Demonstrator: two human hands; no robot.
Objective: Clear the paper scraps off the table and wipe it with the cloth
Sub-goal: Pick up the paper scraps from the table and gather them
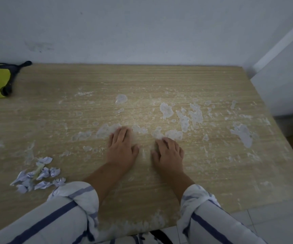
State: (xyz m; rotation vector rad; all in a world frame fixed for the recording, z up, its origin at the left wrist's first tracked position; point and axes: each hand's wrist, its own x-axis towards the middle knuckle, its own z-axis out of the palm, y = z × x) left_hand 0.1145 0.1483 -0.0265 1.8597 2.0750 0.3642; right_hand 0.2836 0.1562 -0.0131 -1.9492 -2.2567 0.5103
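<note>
Wooden table (54,106) smeared white — left hand (122,148), right hand (168,154) palm-down, apart, empty; paper scraps (38,176) heaped left.

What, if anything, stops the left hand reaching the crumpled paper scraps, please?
Probably yes: the left hand rests on the table, holding nothing, and only tabletop lies between it and the paper scraps.
</note>
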